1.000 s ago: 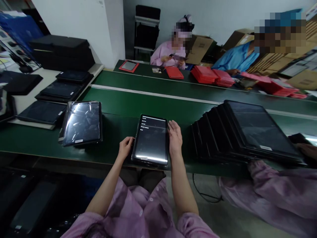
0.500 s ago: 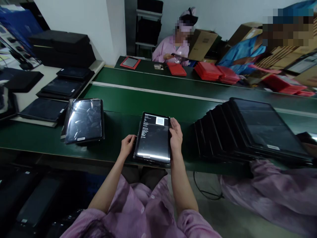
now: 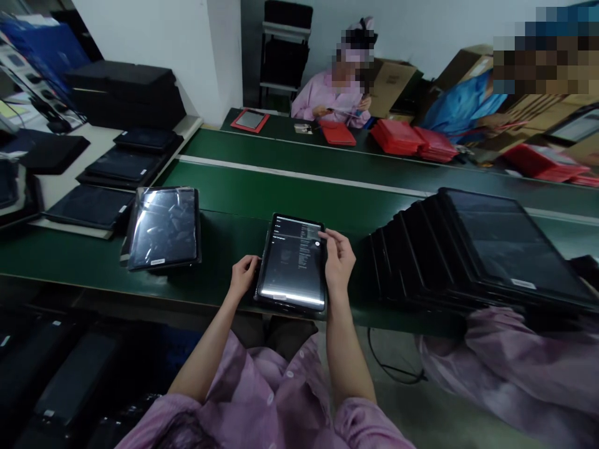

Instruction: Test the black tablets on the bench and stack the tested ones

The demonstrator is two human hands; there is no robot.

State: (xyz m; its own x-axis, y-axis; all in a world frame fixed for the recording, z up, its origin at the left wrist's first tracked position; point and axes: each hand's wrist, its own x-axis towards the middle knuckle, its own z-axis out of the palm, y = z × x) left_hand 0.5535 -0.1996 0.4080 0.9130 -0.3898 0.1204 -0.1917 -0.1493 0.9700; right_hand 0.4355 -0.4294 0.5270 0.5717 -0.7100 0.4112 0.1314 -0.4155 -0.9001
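A tablet [image 3: 290,274] with a lit screen of white text on black lies before me, its lower end near the bench's front edge. My left hand [image 3: 244,274] is closed, its fingertips pinched at the tablet's left edge; the exact grip is partly hidden. At the right edge is my right hand [image 3: 340,262], open, with the index finger reaching over the upper right of the screen and the other fingers loosely bent. A clear film seems to stick out around the tablet's border.
Left of me stands a stack of film-wrapped tablets [image 3: 163,227]. A leaning row of tablets [image 3: 510,243] fills the right side, beside a co-worker's sleeve [image 3: 524,362]. Red cases [image 3: 397,137] line the green bench's [image 3: 234,193] far side, where two people work.
My right hand has shifted from the tablet's side, its index finger now over the screen. The screen has switched from a text page with a QR code to a menu-like list.
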